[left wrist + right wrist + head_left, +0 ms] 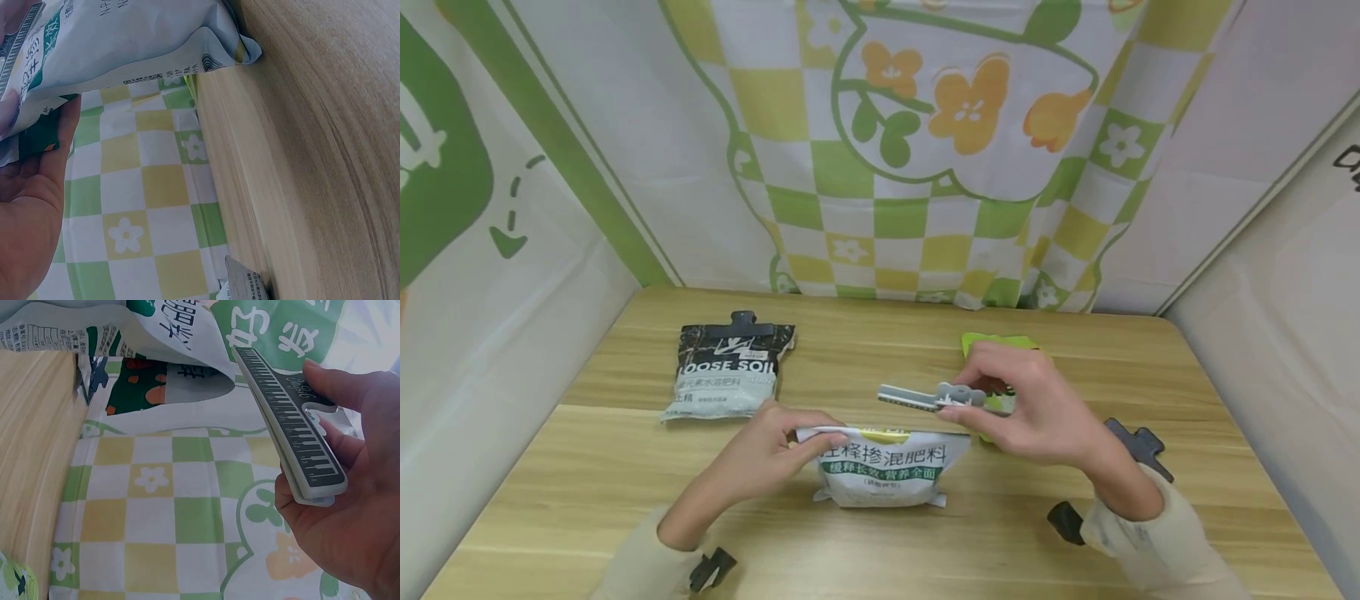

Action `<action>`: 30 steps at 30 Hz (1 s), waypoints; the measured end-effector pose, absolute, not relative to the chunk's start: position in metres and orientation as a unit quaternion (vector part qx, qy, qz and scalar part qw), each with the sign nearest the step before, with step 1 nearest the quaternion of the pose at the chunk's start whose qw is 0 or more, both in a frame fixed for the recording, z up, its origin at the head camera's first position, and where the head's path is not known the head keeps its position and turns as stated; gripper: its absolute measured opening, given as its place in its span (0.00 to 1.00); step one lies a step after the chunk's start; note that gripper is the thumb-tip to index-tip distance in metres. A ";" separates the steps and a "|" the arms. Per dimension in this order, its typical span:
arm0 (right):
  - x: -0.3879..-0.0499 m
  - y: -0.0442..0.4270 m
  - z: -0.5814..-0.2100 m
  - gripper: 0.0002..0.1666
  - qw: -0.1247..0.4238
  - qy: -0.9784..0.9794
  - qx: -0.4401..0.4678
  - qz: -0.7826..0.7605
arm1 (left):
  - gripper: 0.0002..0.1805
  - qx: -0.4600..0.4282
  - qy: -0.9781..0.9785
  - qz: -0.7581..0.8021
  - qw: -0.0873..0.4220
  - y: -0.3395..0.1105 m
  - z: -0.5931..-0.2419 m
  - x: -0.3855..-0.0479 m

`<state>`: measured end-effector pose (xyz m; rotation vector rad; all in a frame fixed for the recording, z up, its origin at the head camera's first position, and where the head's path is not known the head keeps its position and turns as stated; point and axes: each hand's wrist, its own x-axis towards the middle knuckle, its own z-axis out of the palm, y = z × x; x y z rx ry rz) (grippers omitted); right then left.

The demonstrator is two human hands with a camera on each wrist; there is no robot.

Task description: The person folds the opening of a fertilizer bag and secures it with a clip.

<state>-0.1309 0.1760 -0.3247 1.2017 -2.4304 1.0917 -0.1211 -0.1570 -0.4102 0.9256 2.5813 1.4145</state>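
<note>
A white fertilizer bag [883, 471] with green and dark Chinese print is at the front middle of the table, its top edge towards me. My left hand [778, 450] pinches the left end of that top edge, thumb in front; in the left wrist view the left hand's fingers [44, 169] lie behind the bag [144, 44]. Just above the bag's right end, my right hand [1030, 408] holds a grey-and-white bag clip [925, 398] between thumb and fingers. The right wrist view shows piano-key print along the clip [290, 419], its bar apart from the bag [181, 331].
A black-and-white soil bag [722, 379] with a dark clip [742, 325] across its top lies at the left. Partly hidden behind my right hand is a bright green bag [1000, 340]. Another dark clip [1138, 446] lies beside my right wrist. A checkered curtain [910, 250] hangs behind the table.
</note>
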 end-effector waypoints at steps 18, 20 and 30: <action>-0.128 0.152 -0.334 0.11 0.118 -0.794 0.466 0.371 | 0.08 0.295 0.829 0.473 0.041 -0.155 -0.410 -0.122; -0.127 0.150 -0.336 0.11 0.115 -0.792 0.472 0.371 | 0.07 0.294 0.830 0.471 0.040 -0.156 -0.410 -0.122; -0.127 0.138 -0.345 0.06 0.124 -0.784 0.495 0.352 | 0.07 0.301 0.824 0.477 0.051 -0.158 -0.408 -0.121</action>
